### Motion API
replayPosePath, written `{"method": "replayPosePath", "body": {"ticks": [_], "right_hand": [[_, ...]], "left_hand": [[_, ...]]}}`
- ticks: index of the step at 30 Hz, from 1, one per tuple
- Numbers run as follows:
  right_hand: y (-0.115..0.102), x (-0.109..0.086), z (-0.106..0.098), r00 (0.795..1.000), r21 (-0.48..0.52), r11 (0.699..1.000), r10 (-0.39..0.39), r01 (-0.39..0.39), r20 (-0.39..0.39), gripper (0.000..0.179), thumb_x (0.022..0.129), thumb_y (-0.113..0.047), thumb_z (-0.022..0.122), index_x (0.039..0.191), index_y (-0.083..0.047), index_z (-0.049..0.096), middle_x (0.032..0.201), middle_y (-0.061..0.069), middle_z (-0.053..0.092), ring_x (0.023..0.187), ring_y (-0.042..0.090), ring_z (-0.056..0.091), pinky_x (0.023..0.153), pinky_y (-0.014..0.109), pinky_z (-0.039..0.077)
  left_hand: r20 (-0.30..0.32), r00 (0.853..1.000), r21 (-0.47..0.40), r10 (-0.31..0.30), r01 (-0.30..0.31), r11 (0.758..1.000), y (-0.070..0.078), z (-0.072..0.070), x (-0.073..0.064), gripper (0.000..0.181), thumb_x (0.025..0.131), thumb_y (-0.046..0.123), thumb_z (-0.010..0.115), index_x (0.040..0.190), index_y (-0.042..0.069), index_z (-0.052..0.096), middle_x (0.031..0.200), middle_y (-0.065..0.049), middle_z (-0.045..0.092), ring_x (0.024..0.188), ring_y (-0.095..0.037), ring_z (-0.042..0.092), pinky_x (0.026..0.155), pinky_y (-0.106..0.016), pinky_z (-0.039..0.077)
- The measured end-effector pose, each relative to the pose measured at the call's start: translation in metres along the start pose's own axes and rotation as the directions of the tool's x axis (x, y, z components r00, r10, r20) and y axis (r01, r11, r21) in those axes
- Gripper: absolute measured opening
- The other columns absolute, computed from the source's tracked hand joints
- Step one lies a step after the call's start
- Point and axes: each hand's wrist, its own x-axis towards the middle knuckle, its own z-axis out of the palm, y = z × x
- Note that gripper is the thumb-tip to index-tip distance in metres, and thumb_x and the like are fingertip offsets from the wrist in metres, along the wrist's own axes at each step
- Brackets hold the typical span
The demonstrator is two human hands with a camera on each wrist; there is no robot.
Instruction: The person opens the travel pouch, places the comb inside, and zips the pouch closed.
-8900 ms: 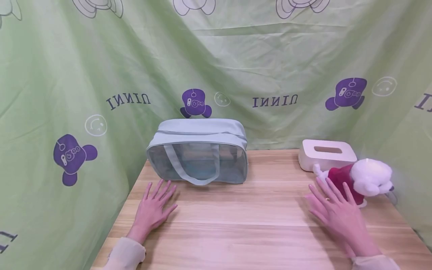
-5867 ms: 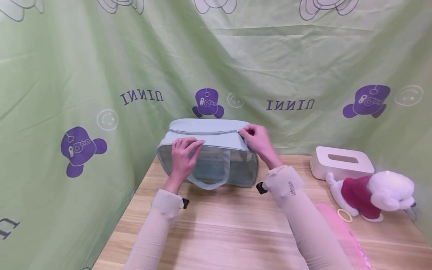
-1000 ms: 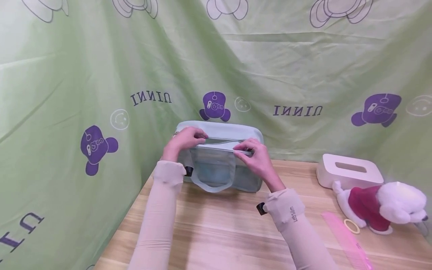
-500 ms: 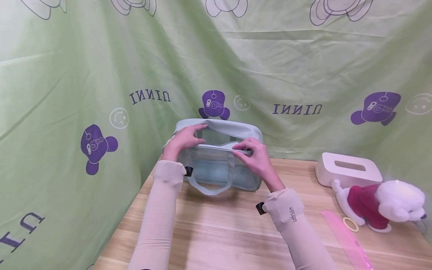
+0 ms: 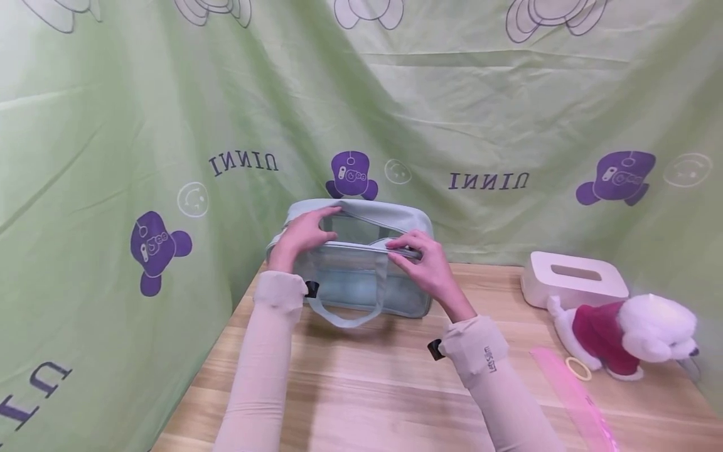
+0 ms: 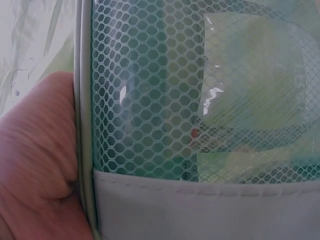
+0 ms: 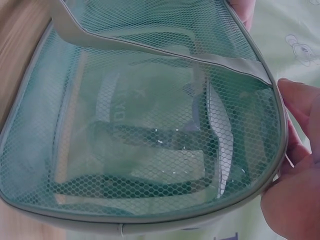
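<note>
A pale blue toiletry bag [image 5: 361,292] with see-through mesh sides stands at the back of the table, its top zipper open and the mouth gaping. My left hand [image 5: 305,235] is at the left of the mouth, index finger extended to the rear edge and thumb apart by the front edge. At the right end, my right hand [image 5: 423,260] pinches the front rim between thumb and fingers. In the right wrist view the mesh front [image 7: 150,115] and its handle strap [image 7: 150,49] fill most of the frame. The left wrist view shows mesh [image 6: 145,90] close up.
On the right of the table [image 5: 361,402] stand a white tissue box [image 5: 576,289] and a white plush dog [image 5: 658,326] in a red outfit. Before them lie a pale yellow ring [image 5: 578,369] and a pink comb [image 5: 573,392]. A green printed curtain [image 5: 486,125] hangs behind.
The hands went from lying flat on the table to the zipper, and the bag was unzipped. Over the last second my left fingers spread and the mouth widened; the right hand kept its pinch.
</note>
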Motion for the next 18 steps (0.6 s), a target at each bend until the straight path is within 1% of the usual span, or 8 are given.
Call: {"method": "replayPosePath", "body": {"ticks": [3,6,8,10,12,14,16,18], "right_hand": [[-0.002,-0.002,-0.006,1.000,0.002,1.000,-0.012,0.012,-0.004,0.023,0.088,-0.008,0.081,0.111,-0.010,0.080,0.108,0.009,0.074,0.109,0.024,0.065,0.099,0.037,0.048],[-0.007,-0.007,-0.014,1.000,-0.003,1.000,-0.029,0.029,0.000,0.024,0.089,-0.007,0.081,0.113,-0.008,0.079,0.110,0.010,0.074,0.110,0.026,0.064,0.100,0.040,0.049],[-0.011,-0.012,-0.022,1.000,-0.011,1.000,-0.029,0.029,0.007,0.025,0.089,-0.006,0.081,0.114,-0.007,0.079,0.110,0.011,0.073,0.111,0.027,0.064,0.101,0.044,0.048],[-0.016,-0.019,-0.033,1.000,-0.033,0.999,-0.019,0.020,0.010,0.026,0.090,-0.007,0.080,0.115,-0.008,0.078,0.112,0.011,0.072,0.113,0.026,0.063,0.102,0.044,0.048],[-0.019,-0.027,-0.047,1.000,-0.063,0.998,-0.018,0.018,0.002,0.027,0.089,-0.007,0.080,0.116,-0.008,0.078,0.113,0.010,0.072,0.113,0.025,0.063,0.102,0.041,0.048],[-0.020,-0.036,-0.062,1.000,-0.103,0.994,-0.023,0.022,-0.018,0.028,0.089,-0.006,0.080,0.116,-0.008,0.077,0.113,0.009,0.072,0.111,0.022,0.063,0.101,0.035,0.048],[-0.020,-0.046,-0.079,0.998,-0.145,0.989,-0.040,0.032,-0.049,0.029,0.088,-0.005,0.080,0.117,-0.007,0.077,0.111,0.009,0.072,0.110,0.016,0.062,0.100,0.028,0.047],[-0.020,-0.057,-0.096,0.995,-0.184,0.982,-0.050,0.034,-0.083,0.030,0.087,-0.003,0.081,0.117,-0.008,0.077,0.110,0.008,0.073,0.108,0.008,0.061,0.100,0.020,0.044]], "left_hand": [[0.003,1.000,0.002,0.000,0.000,1.000,0.001,0.000,0.000,0.072,0.094,0.024,0.072,0.159,0.024,0.042,0.165,-0.007,0.040,0.152,-0.034,0.037,0.124,-0.054,0.031],[-0.004,1.000,0.004,0.004,-0.004,1.000,-0.001,0.001,0.000,0.072,0.094,0.023,0.072,0.159,0.023,0.042,0.165,-0.008,0.040,0.152,-0.035,0.037,0.124,-0.054,0.032],[-0.008,1.000,0.008,0.004,-0.004,1.000,-0.003,0.003,0.000,0.072,0.094,0.023,0.071,0.160,0.022,0.041,0.165,-0.009,0.040,0.152,-0.036,0.037,0.123,-0.054,0.032],[-0.008,1.000,0.014,0.002,-0.002,1.000,-0.003,0.004,0.000,0.072,0.094,0.023,0.071,0.160,0.023,0.041,0.165,-0.009,0.040,0.152,-0.037,0.037,0.123,-0.055,0.032],[-0.006,1.000,0.019,0.002,-0.002,1.000,-0.003,0.005,0.000,0.072,0.095,0.024,0.070,0.160,0.023,0.040,0.166,-0.009,0.039,0.152,-0.037,0.037,0.123,-0.056,0.032],[-0.005,1.000,0.018,0.003,-0.003,1.000,-0.003,0.005,0.000,0.071,0.095,0.024,0.070,0.160,0.024,0.041,0.166,-0.009,0.039,0.152,-0.038,0.037,0.123,-0.056,0.032],[-0.006,1.000,0.019,0.005,-0.004,1.000,-0.002,0.004,0.001,0.071,0.095,0.024,0.070,0.160,0.024,0.041,0.166,-0.009,0.039,0.152,-0.038,0.037,0.122,-0.057,0.032],[-0.009,1.000,0.017,0.005,-0.005,1.000,-0.002,0.004,0.000,0.071,0.095,0.023,0.070,0.160,0.023,0.041,0.166,-0.010,0.039,0.152,-0.039,0.037,0.122,-0.058,0.032]]}}
